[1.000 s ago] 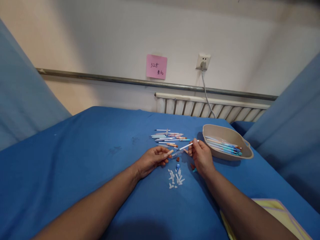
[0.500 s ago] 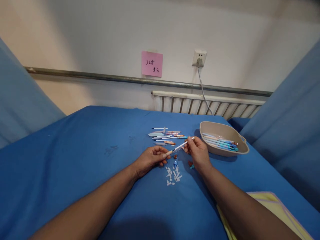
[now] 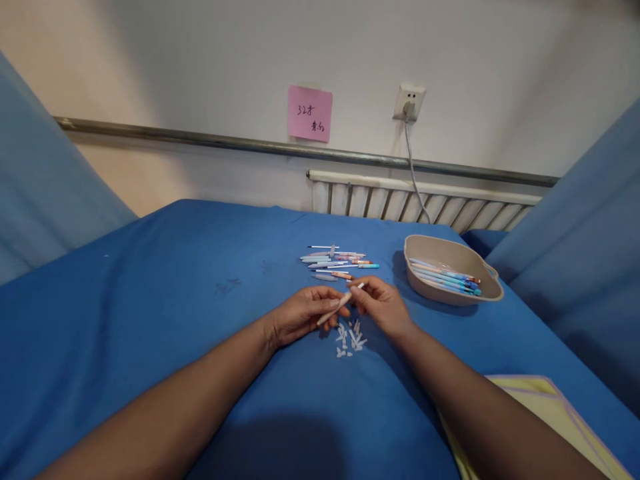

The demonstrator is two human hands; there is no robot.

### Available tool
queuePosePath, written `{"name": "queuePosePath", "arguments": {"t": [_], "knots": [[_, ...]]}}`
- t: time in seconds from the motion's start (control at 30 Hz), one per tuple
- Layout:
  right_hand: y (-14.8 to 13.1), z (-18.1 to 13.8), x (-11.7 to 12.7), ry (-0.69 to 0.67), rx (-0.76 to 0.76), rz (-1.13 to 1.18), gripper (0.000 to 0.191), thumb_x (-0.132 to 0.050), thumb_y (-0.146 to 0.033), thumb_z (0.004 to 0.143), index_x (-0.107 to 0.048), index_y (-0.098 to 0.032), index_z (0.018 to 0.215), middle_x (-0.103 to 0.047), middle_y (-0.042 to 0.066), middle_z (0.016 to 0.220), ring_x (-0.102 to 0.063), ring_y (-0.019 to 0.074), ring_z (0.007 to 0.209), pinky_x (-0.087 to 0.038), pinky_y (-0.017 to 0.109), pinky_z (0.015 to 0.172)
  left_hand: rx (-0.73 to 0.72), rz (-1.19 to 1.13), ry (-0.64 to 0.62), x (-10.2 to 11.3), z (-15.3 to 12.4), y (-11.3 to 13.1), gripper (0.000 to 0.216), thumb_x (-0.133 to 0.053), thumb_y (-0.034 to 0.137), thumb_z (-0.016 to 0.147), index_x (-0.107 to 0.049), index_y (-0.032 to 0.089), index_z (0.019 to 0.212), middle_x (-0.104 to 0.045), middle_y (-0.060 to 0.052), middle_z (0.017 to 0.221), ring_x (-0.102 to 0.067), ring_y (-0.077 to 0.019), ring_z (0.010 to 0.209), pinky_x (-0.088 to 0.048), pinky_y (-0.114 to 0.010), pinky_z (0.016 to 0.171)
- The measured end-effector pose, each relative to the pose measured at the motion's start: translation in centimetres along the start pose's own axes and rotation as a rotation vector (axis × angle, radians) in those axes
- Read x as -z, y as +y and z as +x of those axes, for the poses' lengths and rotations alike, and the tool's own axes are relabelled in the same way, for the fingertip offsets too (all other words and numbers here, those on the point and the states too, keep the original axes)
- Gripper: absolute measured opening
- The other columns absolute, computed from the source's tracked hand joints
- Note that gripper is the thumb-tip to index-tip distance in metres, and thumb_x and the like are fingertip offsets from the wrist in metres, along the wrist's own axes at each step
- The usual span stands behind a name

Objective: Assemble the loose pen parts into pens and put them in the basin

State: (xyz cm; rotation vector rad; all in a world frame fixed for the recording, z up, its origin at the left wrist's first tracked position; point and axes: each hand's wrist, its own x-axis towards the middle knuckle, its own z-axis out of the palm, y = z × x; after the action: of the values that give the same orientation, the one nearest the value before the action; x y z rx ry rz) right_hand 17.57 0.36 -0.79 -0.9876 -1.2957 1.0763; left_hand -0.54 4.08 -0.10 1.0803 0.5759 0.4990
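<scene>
My left hand (image 3: 303, 312) is closed around a pale peach pen barrel (image 3: 329, 315) that slants toward me. A short white end of a pen refill (image 3: 361, 286) shows at the barrel's upper end, pinched by the fingers of my right hand (image 3: 384, 305); most of the refill is out of sight in the barrel or behind fingers. Just below the hands lies a heap of small white pen parts (image 3: 356, 341). Beyond them, several loose refills and pen barrels (image 3: 320, 261) lie in a pile, some with coloured ends.
At the right stands a beige basket (image 3: 453, 250) holding several assembled-looking pens (image 3: 443, 279). A yellow cloth (image 3: 530, 400) lies under my right forearm on the blue sheet (image 3: 150, 320). A radiator (image 3: 370, 200) and a metal rail (image 3: 225, 142) run along the wall behind.
The refill has slid down into the barrel, bringing my right hand left, close to my left hand. The barrel tilts more steeply. The camera view has shifted slightly.
</scene>
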Motion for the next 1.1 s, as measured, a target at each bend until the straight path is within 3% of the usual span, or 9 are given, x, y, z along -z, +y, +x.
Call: {"name": "queuePosePath", "arguments": {"t": [0.07,0.17,0.33,0.47,0.67,0.8,0.9,1.1], "knots": [[-0.3,0.2,0.5,0.074,0.036,0.048,0.026,-0.064,-0.041,0.073,-0.059,-0.018,0.084,-0.056,-0.005,0.060,-0.049,0.0078,0.046,-0.038,0.021,0.046,-0.014,-0.025,0.010,0.2,0.1,0.0,0.024,-0.066,0.026,0.077,-0.062,0.012,0.096,-0.066,-0.008,0.083,-0.058,-0.0090,0.056,-0.044,-0.019,0.050],[-0.5,0.5,1.0,0.133,0.047,0.064,0.023,-0.065,-0.039,0.072,-0.058,-0.018,0.077,-0.058,-0.003,0.061,-0.052,0.0084,0.047,-0.039,0.021,0.046,-0.015,-0.028,0.029,0.5,0.3,0.0,0.024,-0.066,0.026,0.077,-0.062,0.012,0.096,-0.065,-0.007,0.081,-0.058,-0.0090,0.056,-0.044,-0.019,0.049],[0.1,0.5,0.5,0.101,0.013,0.072,0.025,-0.068,-0.038,0.070,-0.059,-0.018,0.079,-0.059,-0.003,0.059,-0.053,0.0092,0.047,-0.040,0.021,0.046,-0.007,0.006,0.013,0.5,0.4,0.0,0.025,-0.067,0.027,0.076,-0.062,0.011,0.095,-0.064,-0.007,0.081,-0.056,-0.0084,0.055,-0.042,-0.018,0.047],[0.5,0.4,0.0,0.081,-0.016,0.053,0.025,-0.068,-0.040,0.069,-0.057,-0.017,0.069,-0.056,-0.004,0.050,-0.050,0.0088,0.044,-0.039,0.021,0.045,-0.002,0.039,-0.009,0.2,0.2,-0.1,0.025,-0.065,0.027,0.077,-0.062,0.011,0.096,-0.063,-0.007,0.081,-0.052,-0.0066,0.052,-0.037,-0.016,0.043],[0.3,0.4,0.1,0.052,-0.066,0.056,0.031,-0.070,-0.045,0.065,-0.056,-0.017,0.064,-0.057,-0.003,0.052,-0.049,0.0087,0.042,-0.038,0.022,0.044,-0.002,0.023,-0.021,0.2,0.2,0.0,0.030,-0.063,0.023,0.079,-0.059,0.014,0.107,-0.060,-0.004,0.080,-0.048,-0.0047,0.050,-0.031,-0.015,0.042],[-0.1,0.9,1.5,0.140,-0.058,0.035,0.032,-0.062,-0.049,0.071,-0.060,-0.017,0.077,-0.062,0.000,0.065,-0.051,0.0090,0.047,-0.038,0.022,0.046,-0.029,-0.021,0.031,0.7,0.2,0.5,0.030,-0.063,0.020,0.079,-0.058,0.016,0.108,-0.057,-0.003,0.081,-0.048,-0.0044,0.052,-0.031,-0.014,0.042],[0.1,1.6,3.3,0.257,-0.073,0.002,0.032,-0.064,-0.047,0.068,-0.058,-0.017,0.078,-0.061,-0.001,0.063,-0.050,0.0091,0.047,-0.038,0.021,0.045,-0.056,-0.060,0.106,1.0,0.3,0.8,0.027,-0.062,0.018,0.079,-0.059,0.016,0.105,-0.056,-0.003,0.080,-0.048,-0.0042,0.051,-0.031,-0.014,0.041],[2.0,2.4,6.1,0.250,-0.145,-0.333,0.019,-0.058,-0.037,0.071,-0.057,-0.018,0.072,-0.059,-0.001,0.058,-0.051,0.0120,0.047,-0.039,0.023,0.046,-0.054,-0.072,0.174,1.6,0.5,0.7,0.019,-0.062,0.018,0.079,-0.059,0.013,0.097,-0.058,-0.004,0.080,-0.050,-0.0047,0.051,-0.033,-0.014,0.039]]}}
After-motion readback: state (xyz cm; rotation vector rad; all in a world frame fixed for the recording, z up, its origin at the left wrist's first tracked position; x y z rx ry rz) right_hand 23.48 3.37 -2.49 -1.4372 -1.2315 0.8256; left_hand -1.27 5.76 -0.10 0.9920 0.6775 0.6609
